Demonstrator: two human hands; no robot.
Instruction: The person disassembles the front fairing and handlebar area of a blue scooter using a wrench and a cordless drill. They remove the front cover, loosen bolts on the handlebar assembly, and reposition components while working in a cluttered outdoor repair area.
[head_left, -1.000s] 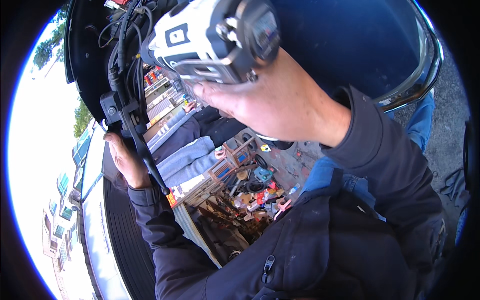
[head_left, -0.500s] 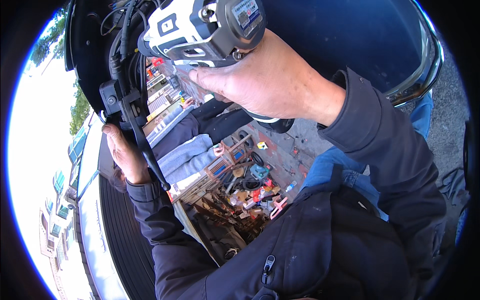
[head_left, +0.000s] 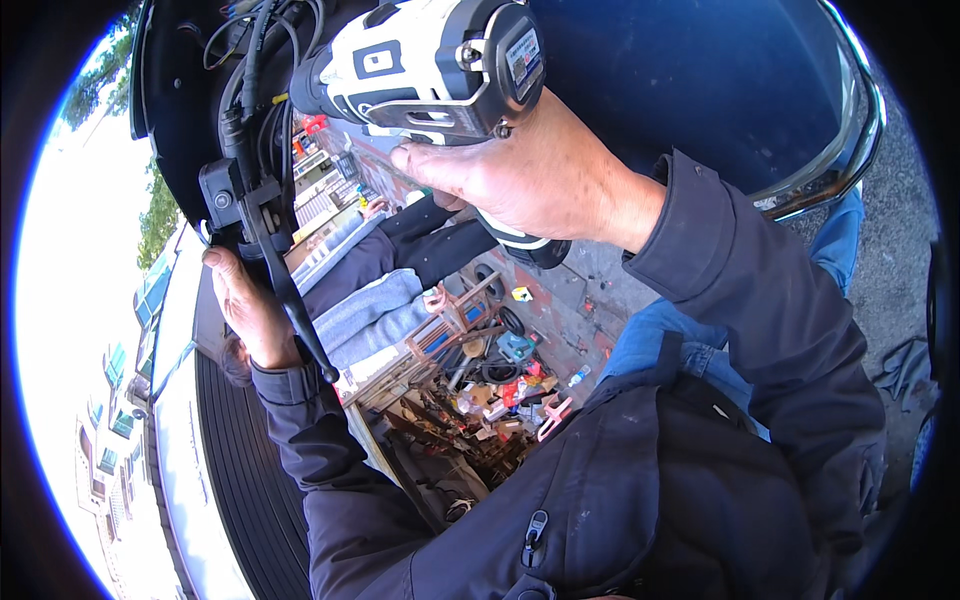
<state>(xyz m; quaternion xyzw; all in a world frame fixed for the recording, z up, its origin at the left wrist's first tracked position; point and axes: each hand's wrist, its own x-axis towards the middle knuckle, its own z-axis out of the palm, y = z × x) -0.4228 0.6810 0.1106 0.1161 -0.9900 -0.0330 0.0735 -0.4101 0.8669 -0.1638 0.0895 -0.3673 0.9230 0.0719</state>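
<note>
My right hand (head_left: 550,185) grips a white-and-black cordless drill (head_left: 420,65), held sideways at the top, its front toward a bundle of black cables (head_left: 258,55); the drill's tip is hidden or too unclear to make out. At the left, my left hand (head_left: 250,305) is closed round a black handlebar grip, thumb up, its fingers mostly hidden. The brake lever (head_left: 285,290) runs down beside that hand from its black housing (head_left: 222,193). A dark vehicle panel (head_left: 690,90) with a chrome rim fills the upper right, behind the drill.
Beyond the handlebar is a person in grey sleeves and dark trousers (head_left: 420,240). Lower down are a wooden rack (head_left: 455,315), a tire (head_left: 490,280) and a pile of mixed clutter (head_left: 505,400) on the ground. Buildings (head_left: 120,420) show at the far left.
Compared with one second ago, my right hand and the drill have moved upward, with a small shift rightward in the last half second. My left hand sits slightly higher, still at the grip.
</note>
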